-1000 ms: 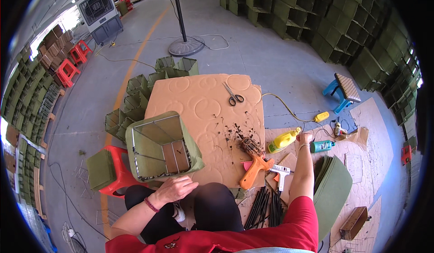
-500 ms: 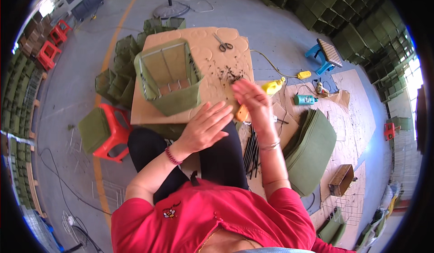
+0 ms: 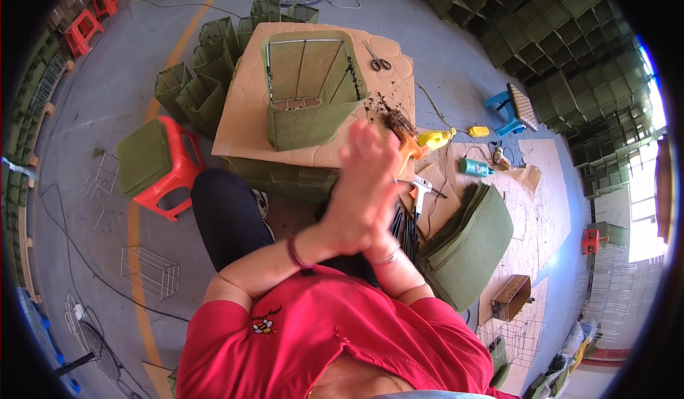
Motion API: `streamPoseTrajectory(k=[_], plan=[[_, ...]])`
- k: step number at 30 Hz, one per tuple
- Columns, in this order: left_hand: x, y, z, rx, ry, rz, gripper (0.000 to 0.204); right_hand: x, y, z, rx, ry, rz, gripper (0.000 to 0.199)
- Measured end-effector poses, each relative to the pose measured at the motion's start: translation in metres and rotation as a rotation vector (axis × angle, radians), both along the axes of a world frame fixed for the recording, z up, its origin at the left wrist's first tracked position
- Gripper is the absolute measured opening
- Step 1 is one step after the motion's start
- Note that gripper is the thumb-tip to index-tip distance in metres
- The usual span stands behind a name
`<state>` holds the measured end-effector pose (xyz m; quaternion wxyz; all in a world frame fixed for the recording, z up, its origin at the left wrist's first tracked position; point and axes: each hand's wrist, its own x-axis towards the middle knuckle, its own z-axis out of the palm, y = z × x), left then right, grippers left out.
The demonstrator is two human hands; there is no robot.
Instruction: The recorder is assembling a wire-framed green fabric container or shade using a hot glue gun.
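My left hand (image 3: 349,203), with a red beaded bracelet at its wrist, lies palm to palm against my right hand (image 3: 382,222), which wears a bangle. Both have their fingers stretched out, slightly blurred, and I see nothing held in them. The left hand covers much of the right. Just beyond them, a cardboard-topped work surface (image 3: 246,125) carries a green fabric-covered basket (image 3: 303,130) with a wire frame, its opening facing up and toward me. Scissors (image 3: 377,58) lie past the basket. Dark scraps (image 3: 390,110) are scattered at the right edge, near an orange object (image 3: 409,147).
A red stool (image 3: 187,158) bearing green panels stands left, near open green boxes (image 3: 206,100). At right are a yellow bottle (image 3: 434,140), a white glue gun (image 3: 422,192), a green bottle (image 3: 476,167) and stacked green panels (image 3: 474,249). Wire frames (image 3: 151,272) and cables lie on the floor.
My hands were apart above the near edge of the work surface; now they are pressed together, closer to my body. The view has shifted, with the surface higher in it.
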<state>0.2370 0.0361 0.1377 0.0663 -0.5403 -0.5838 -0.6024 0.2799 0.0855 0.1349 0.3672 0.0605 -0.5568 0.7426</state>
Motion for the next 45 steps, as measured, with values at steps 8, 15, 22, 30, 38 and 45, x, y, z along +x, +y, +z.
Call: streamPoseTrajectory(k=[8,15,22,30,38,45], plan=[[-0.062,0.015,0.029,-0.053,0.262,0.037,0.093,0.018,-0.041,-0.011,-0.414,-0.287,0.004,0.102],[0.015,0.010,-0.014,0.100,0.016,-0.305,0.087,-0.013,0.031,0.033,-0.102,-0.006,-0.068,0.096],[-0.060,0.027,0.038,-0.019,0.177,-0.009,0.081,0.014,-0.026,0.006,-0.127,-0.288,0.028,0.104],[0.042,0.003,-0.020,-0.051,0.109,-0.367,0.095,-0.011,0.046,0.052,-0.064,0.001,-0.167,0.107],[-0.075,0.020,0.058,0.140,-0.165,-0.119,0.080,0.007,-0.033,-0.030,0.158,0.030,0.044,0.113],[0.028,-0.001,-0.007,-0.014,-0.012,-0.310,0.097,-0.025,0.044,0.060,0.013,0.091,-0.290,0.107]])
